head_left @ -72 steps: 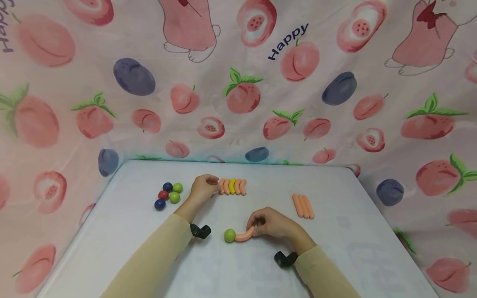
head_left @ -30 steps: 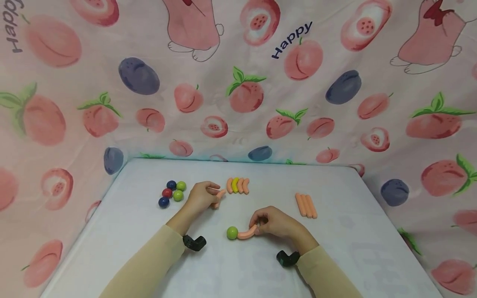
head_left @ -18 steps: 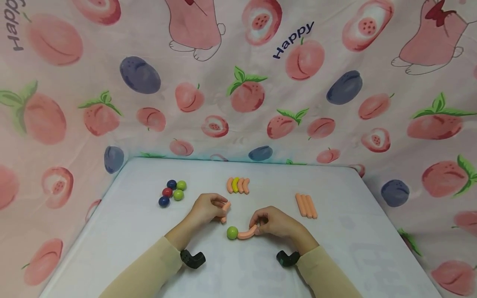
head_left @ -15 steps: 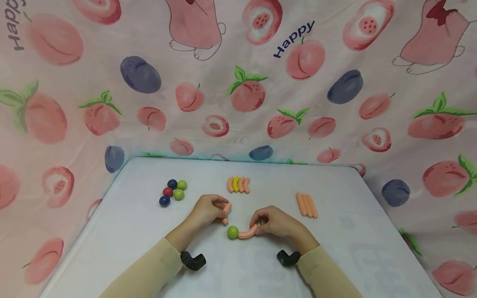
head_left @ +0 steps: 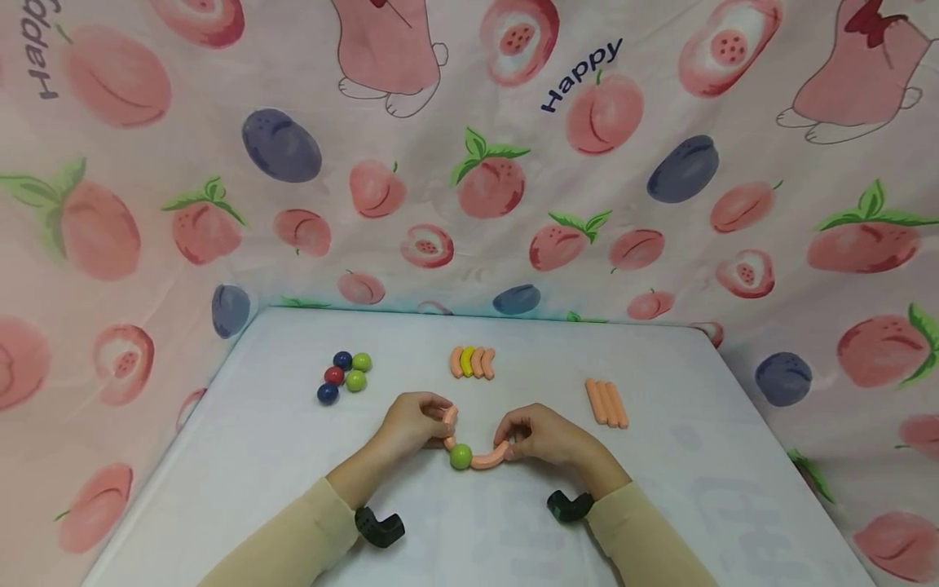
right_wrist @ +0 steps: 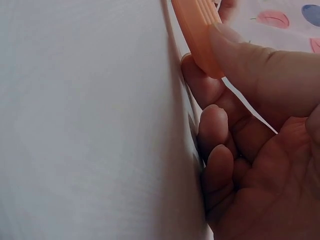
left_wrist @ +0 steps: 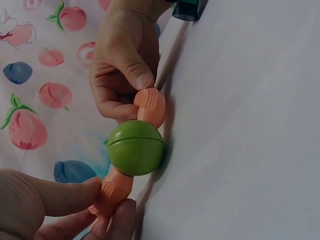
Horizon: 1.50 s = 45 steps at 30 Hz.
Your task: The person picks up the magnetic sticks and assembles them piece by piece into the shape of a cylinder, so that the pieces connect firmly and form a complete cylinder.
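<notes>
My left hand (head_left: pixel 412 424) pinches a curved orange rod (head_left: pixel 451 417) between thumb and fingers. The rod's lower end meets a green ball (head_left: pixel 460 456). On the ball's other side a second curved orange rod (head_left: pixel 487 460) is joined to it, its far end pinched by my right hand (head_left: pixel 544 439). In the left wrist view the green ball (left_wrist: pixel 135 150) sits between the two ridged orange rods, touching both. The right wrist view shows the rod's end (right_wrist: pixel 200 37) between thumb and forefinger, the other fingers loosely curled near the white tabletop.
Several blue, red and green balls (head_left: pixel 334 376) lie together at the left. Behind the hands is a row of curved rods (head_left: pixel 478 362), one of them yellow. Three straight orange rods (head_left: pixel 606 403) lie at the right. A fruit-printed cloth (head_left: pixel 491 187) hangs behind the table.
My left hand has taken a curved orange rod from the left end of the back row and brought it toward me to the green ball. My right hand has kept its hold on the other rod.
</notes>
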{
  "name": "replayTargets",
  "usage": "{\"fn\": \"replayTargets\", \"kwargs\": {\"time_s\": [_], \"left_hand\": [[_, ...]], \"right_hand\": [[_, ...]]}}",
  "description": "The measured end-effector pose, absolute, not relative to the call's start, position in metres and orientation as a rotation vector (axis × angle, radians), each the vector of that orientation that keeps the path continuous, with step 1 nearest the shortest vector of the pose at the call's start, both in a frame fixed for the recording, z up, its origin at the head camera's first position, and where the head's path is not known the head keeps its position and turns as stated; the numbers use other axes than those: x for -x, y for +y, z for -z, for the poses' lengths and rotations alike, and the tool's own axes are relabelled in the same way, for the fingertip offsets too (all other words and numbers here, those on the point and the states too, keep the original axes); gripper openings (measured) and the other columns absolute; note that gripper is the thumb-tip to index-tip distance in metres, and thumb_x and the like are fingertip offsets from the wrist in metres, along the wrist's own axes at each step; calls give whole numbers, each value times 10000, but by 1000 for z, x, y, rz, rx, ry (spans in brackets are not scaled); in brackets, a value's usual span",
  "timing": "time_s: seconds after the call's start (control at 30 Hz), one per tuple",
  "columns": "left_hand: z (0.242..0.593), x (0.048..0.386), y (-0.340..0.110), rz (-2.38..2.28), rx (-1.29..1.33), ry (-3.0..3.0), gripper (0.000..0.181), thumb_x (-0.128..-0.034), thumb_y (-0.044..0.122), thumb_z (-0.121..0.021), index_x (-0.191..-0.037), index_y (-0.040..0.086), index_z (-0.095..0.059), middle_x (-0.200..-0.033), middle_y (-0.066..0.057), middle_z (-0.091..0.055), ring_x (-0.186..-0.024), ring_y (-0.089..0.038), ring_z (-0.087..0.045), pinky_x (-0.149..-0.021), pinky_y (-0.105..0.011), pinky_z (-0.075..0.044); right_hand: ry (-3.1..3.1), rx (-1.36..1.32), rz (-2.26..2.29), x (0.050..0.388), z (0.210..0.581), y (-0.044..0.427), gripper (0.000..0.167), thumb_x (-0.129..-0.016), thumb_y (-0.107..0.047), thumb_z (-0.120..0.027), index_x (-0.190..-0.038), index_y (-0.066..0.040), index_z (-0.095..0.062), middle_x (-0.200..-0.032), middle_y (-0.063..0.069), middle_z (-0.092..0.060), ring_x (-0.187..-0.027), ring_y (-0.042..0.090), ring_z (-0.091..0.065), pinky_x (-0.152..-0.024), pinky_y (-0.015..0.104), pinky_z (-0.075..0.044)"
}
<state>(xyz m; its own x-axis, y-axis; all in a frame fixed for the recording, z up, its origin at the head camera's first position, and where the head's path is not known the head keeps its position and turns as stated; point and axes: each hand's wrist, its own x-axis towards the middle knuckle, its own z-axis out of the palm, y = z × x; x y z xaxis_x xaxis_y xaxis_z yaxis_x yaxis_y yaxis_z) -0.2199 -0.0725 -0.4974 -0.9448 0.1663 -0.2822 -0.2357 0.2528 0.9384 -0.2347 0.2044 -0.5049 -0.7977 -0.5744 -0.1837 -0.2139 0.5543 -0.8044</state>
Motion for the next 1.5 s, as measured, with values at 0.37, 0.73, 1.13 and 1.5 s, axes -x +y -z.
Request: {"fn": "replayTargets", "kwargs": {"time_s": [0.37,0.73,1.13,1.5], "left_hand": [[497,214,-74,-1722,52,2243,345,-970,11,-759,-1313,26,-723,-1054,-123,-700,-783,-144,-703,-688,-301,-659],[498,203,-81,-1740,83,2281,321,-921,-27,-804,-1221,-26,-688,-972,-117,-611,-770,-161,-721,-700,-316,-666],[500,196,-85,-1760,143,2258,242,-924,-48,-793,-1135,-31,-678,-944,-108,-621,-785,-145,-725,-733,-306,-669],[499,187,-89,-1640,83,2371,243,-878,48,-873,-1013,-1,-676,-850,-93,-690,-724,-130,-738,-692,-292,-651]], "right_hand": [[2374,605,1150,234,506,204,198,-916,-75,-834,-1079,-179,-794,-931,-3,-672,-846,177,-544,-708,244,-461],[2392,538,1225,231,505,200,435,-877,-84,-868,-1284,-166,-738,-975,38,-657,-857,198,-567,-693,240,-470],[2445,484,1327,227,510,197,551,-896,-74,-848,-1413,-151,-674,-1347,44,-718,-916,186,-612,-741,234,-513],[2653,316,1144,220,507,176,393,-967,-245,-789,-1342,-139,-737,-984,-32,-682,-868,152,-560,-729,274,-455]]}}
